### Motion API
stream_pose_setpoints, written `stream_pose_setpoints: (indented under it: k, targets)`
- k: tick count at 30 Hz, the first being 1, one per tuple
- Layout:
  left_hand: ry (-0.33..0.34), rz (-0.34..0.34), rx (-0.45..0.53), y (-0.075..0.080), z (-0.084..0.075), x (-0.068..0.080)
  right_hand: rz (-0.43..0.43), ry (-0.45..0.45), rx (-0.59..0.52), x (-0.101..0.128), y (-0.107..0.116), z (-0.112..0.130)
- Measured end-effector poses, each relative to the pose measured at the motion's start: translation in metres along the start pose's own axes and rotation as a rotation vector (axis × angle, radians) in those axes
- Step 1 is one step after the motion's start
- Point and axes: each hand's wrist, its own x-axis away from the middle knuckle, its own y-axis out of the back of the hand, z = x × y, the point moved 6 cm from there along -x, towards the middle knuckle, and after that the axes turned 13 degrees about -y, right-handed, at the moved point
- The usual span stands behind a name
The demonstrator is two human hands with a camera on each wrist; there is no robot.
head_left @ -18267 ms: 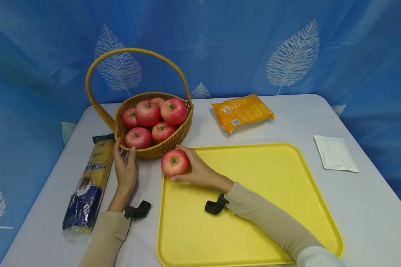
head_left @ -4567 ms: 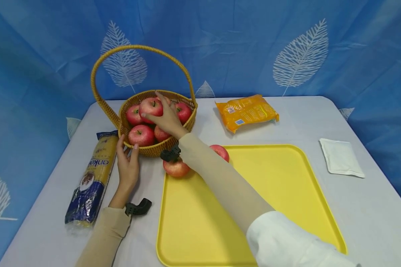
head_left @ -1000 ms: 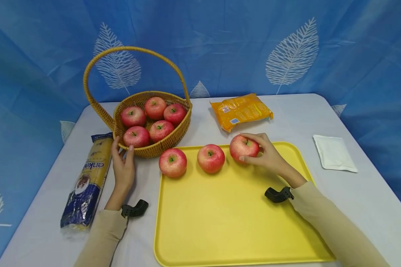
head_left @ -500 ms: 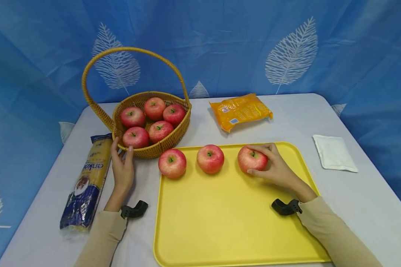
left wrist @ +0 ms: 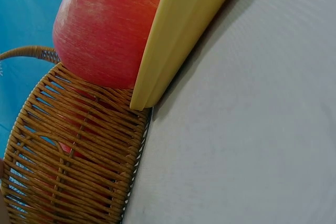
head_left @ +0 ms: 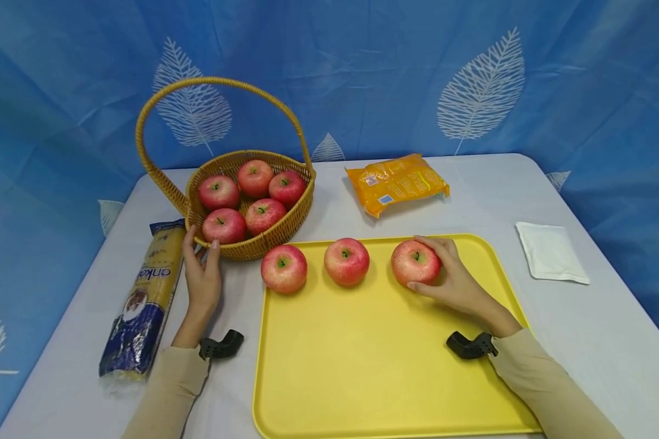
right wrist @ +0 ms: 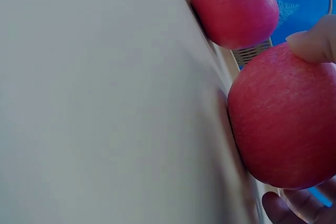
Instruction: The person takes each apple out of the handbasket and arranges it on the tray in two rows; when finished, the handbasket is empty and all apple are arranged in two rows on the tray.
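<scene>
A: Biggest first? White table [head_left: 609, 341], yellow tray [head_left: 373, 378] on its near middle, wicker basket [head_left: 285, 228] at the tray's far-left corner with five apples inside

B: Yep. Three more apples in a row along the tray's far edge. Right hand [head_left: 453, 280] curls round the rightmost apple [head_left: 414, 262], thumb and fingers on it, apple sitting on the tray. Middle apple [head_left: 346, 261] and left apple [head_left: 283, 268] untouched

A: Left hand [head_left: 203, 277]?

B: Flat on the table, fingers straight, tips touching the basket's near-left wall, gripping nothing

A: Rest?

B: Noodle packet [head_left: 143, 305] just left of that hand, orange packet [head_left: 396, 182] beyond the tray, small white pouch [head_left: 551, 251] well right of it
</scene>
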Motion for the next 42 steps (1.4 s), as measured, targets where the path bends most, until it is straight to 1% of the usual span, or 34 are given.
stream_pose_setpoints:
  k: [2,8,9,11,15,20,24,32,34,37,40,42]
  targets:
    - [0.003,-0.001,0.002,-0.001,0.001,0.0,0.002,0.003,-0.002,0.002,0.001,0.004]
    - [0.003,-0.008,-0.004,0.002,0.032,-0.001,0.013,-0.003,-0.018,0.004,-0.001,0.003]
    - [0.002,-0.009,-0.006,0.003,0.037,-0.001,0.019,-0.01,-0.024,0.003,-0.002,0.0]
    - [0.0,-0.01,-0.008,0.002,0.037,-0.001,0.03,-0.029,-0.036,0.004,-0.002,-0.002]
    - [-0.002,-0.006,-0.008,0.001,0.037,0.0,0.036,-0.07,-0.017,0.008,-0.001,-0.002]
    - [-0.007,-0.012,-0.006,0.0,0.038,0.0,0.008,-0.06,0.045,0.013,0.005,0.005]
    - [-0.005,-0.013,-0.004,0.001,0.039,0.0,-0.05,0.002,0.054,0.016,0.01,0.014]
    - [-0.003,-0.011,-0.006,0.001,0.038,-0.001,-0.213,0.239,-0.063,0.02,0.02,0.035]
    - [0.003,-0.011,-0.012,0.001,0.038,-0.001,-0.236,0.289,-0.076,0.021,0.021,0.043]
    - [0.013,-0.011,-0.016,0.001,0.037,0.0,-0.239,0.336,-0.083,0.02,0.02,0.057]
    - [0.013,-0.01,-0.015,0.001,0.036,0.0,-0.211,0.359,-0.097,0.014,0.014,0.073]
    - [0.01,-0.012,-0.003,0.001,0.035,0.0,-0.184,0.357,-0.118,0.008,0.007,0.084]
